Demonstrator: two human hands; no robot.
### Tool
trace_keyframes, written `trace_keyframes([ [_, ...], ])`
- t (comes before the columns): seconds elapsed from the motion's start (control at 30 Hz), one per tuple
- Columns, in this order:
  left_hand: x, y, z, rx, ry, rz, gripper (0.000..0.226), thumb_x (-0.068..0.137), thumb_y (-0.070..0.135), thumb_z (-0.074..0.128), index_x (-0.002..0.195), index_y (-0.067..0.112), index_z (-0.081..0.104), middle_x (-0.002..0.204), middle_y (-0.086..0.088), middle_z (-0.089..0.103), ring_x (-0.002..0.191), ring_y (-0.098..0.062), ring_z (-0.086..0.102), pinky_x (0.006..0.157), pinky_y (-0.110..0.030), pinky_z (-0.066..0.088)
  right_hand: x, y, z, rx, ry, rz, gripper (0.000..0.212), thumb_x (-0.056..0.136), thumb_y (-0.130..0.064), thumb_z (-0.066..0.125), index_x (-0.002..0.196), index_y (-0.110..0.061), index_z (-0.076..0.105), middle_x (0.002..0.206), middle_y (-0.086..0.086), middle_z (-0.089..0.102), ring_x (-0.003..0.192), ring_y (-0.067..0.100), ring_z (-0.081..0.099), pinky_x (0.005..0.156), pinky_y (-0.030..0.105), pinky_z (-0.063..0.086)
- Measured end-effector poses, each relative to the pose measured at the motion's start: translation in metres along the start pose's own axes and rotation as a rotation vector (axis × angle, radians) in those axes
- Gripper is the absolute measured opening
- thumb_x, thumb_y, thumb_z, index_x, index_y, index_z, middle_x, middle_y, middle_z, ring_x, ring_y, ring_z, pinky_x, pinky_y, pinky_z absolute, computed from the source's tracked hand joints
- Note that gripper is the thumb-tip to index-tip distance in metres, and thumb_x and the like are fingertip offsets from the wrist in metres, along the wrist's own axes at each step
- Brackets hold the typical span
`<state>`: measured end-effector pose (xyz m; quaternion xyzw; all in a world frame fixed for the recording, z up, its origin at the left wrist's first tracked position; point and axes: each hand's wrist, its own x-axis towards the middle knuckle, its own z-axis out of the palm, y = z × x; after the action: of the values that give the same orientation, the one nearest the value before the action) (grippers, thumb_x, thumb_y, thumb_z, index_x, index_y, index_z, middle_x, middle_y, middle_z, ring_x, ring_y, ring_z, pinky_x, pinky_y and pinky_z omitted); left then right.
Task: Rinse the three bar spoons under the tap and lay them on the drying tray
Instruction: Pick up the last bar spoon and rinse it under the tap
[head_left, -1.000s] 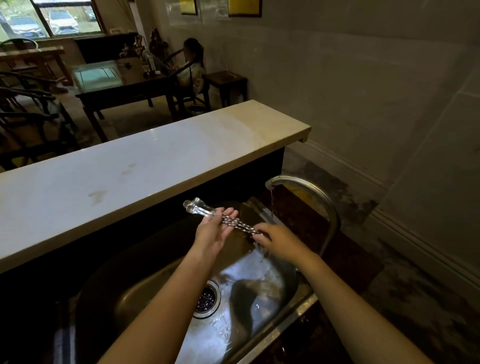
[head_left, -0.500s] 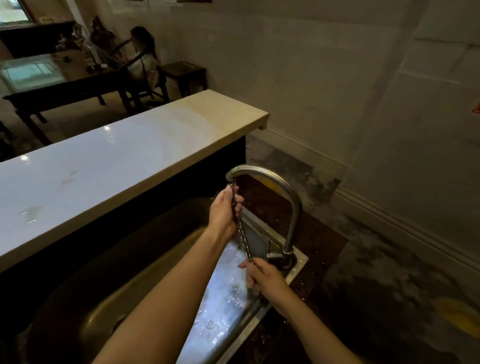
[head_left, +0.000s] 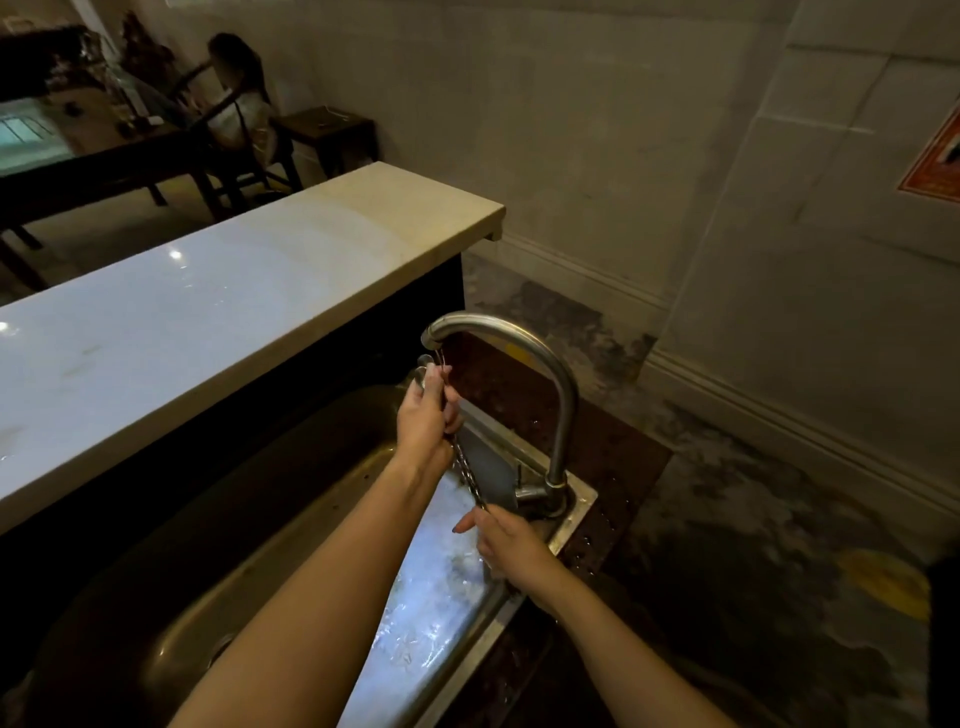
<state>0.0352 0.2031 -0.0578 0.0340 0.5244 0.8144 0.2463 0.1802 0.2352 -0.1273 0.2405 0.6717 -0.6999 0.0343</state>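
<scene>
A bundle of twisted-stem bar spoons (head_left: 467, 473) stands nearly upright over the steel sink (head_left: 322, 499). My left hand (head_left: 426, 421) grips the upper part, with the spoon bowls poking out above my fingers just under the tap spout (head_left: 434, 335). A thin stream of water falls from the spout onto the top of the spoons. My right hand (head_left: 506, 545) holds the lower ends near the tap's base (head_left: 550, 493). How many spoons are in the bundle is hard to tell. No drying tray shows in this view.
A raised pale stone bar counter (head_left: 208, 312) runs along the far side of the sink. The curved tap neck arches right of my hands. Wet dark countertop (head_left: 613, 467) lies beside the sink. A person sits at a table in the far background.
The spoons swung from lying crosswise over the basin to nearly upright under the spout. My left hand rose to the spout; my right hand dropped toward the tap's base.
</scene>
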Motion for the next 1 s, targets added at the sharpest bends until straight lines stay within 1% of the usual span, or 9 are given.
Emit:
trace_keyframes([
  [0.1, 0.002, 0.003, 0.000, 0.047, -0.026, 0.016, 0.027, 0.100, 0.033, 0.032, 0.103, 0.014, 0.052, 0.045, 0.005, 0.049, 0.034, -0.002, 0.032, 0.035, -0.015, 0.028, 0.002, 0.002, 0.003, 0.004, 0.006, -0.014, 0.035, 0.099, -0.025, 0.035, 0.076, -0.028, 0.062, 0.044, -0.012, 0.033, 0.039, 0.001, 0.026, 0.040, 0.018, 0.021],
  [0.3, -0.012, -0.006, -0.003, 0.144, -0.186, -0.174, 0.023, 0.100, 0.015, 0.032, 0.111, 0.010, 0.052, 0.060, 0.006, 0.065, 0.042, -0.003, 0.048, 0.044, -0.016, 0.040, 0.007, -0.013, 0.004, 0.021, 0.041, 0.019, 0.031, 0.099, -0.026, 0.034, 0.082, -0.022, 0.060, 0.044, -0.010, 0.038, 0.036, 0.002, 0.031, 0.036, 0.016, 0.028],
  [0.37, -0.014, -0.010, -0.006, 0.112, -0.164, -0.179, 0.024, 0.101, 0.017, 0.029, 0.106, 0.009, 0.051, 0.062, 0.002, 0.055, 0.041, -0.004, 0.041, 0.041, -0.016, 0.035, 0.005, -0.026, 0.004, -0.156, 0.064, -0.009, 0.029, 0.100, -0.025, 0.034, 0.086, -0.018, 0.059, 0.055, -0.005, 0.051, 0.045, 0.004, 0.048, 0.045, 0.017, 0.041],
  [0.43, -0.011, -0.006, -0.009, 0.004, -0.085, -0.199, 0.024, 0.102, 0.016, 0.029, 0.096, 0.011, 0.052, 0.063, 0.000, 0.045, 0.036, -0.003, 0.036, 0.036, -0.015, 0.030, 0.001, -0.035, 0.000, -0.512, 0.185, -0.121, 0.030, 0.099, -0.027, 0.037, 0.095, -0.011, 0.062, 0.078, 0.008, 0.065, 0.072, 0.018, 0.061, 0.065, 0.026, 0.046],
  [0.53, -0.006, 0.004, -0.020, -0.099, -0.004, -0.217, 0.025, 0.101, 0.014, 0.029, 0.091, 0.012, 0.052, 0.062, -0.001, 0.041, 0.033, -0.003, 0.035, 0.033, -0.014, 0.028, -0.002, -0.046, -0.011, -0.871, 0.502, -0.267, 0.027, 0.099, -0.022, 0.039, 0.112, -0.009, 0.060, 0.109, 0.009, 0.062, 0.100, 0.023, 0.059, 0.082, 0.031, 0.047],
  [0.63, -0.008, 0.008, -0.029, -0.134, 0.019, -0.267, 0.022, 0.101, 0.014, 0.029, 0.096, 0.012, 0.050, 0.065, -0.002, 0.040, 0.033, -0.003, 0.038, 0.033, -0.014, 0.028, 0.003, -0.053, -0.015, -1.050, 0.544, -0.198, 0.032, 0.095, -0.003, 0.040, 0.125, -0.007, 0.051, 0.125, 0.012, 0.053, 0.112, 0.026, 0.054, 0.089, 0.032, 0.048],
  [0.8, -0.016, 0.009, -0.035, -0.140, 0.076, -0.355, 0.022, 0.100, 0.007, 0.027, 0.103, 0.011, 0.048, 0.069, -0.004, 0.041, 0.051, -0.008, 0.034, 0.041, -0.015, 0.028, 0.013, -0.053, -0.009, -1.201, 0.515, -0.022, 0.031, 0.094, 0.004, 0.035, 0.122, 0.000, 0.047, 0.121, 0.017, 0.056, 0.106, 0.027, 0.061, 0.082, 0.033, 0.053],
  [0.9, -0.020, 0.008, -0.041, -0.153, 0.100, -0.366, 0.034, 0.098, 0.002, 0.025, 0.127, 0.011, 0.040, 0.070, -0.004, 0.041, 0.058, -0.010, 0.033, 0.053, -0.019, 0.027, 0.015, -0.051, -0.011, -1.234, 0.526, -0.023, 0.030, 0.095, 0.004, 0.035, 0.122, 0.003, 0.047, 0.117, 0.018, 0.060, 0.100, 0.027, 0.065, 0.079, 0.033, 0.055],
  [1.0, -0.024, 0.006, -0.049, -0.128, 0.084, -0.358, 0.042, 0.098, 0.000, 0.026, 0.139, 0.007, 0.034, 0.074, -0.003, 0.045, 0.060, -0.010, 0.040, 0.050, -0.017, 0.036, 0.013, -0.050, -0.012, -1.214, 0.517, -0.062, 0.031, 0.094, 0.004, 0.038, 0.122, 0.001, 0.048, 0.119, 0.019, 0.059, 0.102, 0.028, 0.063, 0.083, 0.034, 0.056],
])
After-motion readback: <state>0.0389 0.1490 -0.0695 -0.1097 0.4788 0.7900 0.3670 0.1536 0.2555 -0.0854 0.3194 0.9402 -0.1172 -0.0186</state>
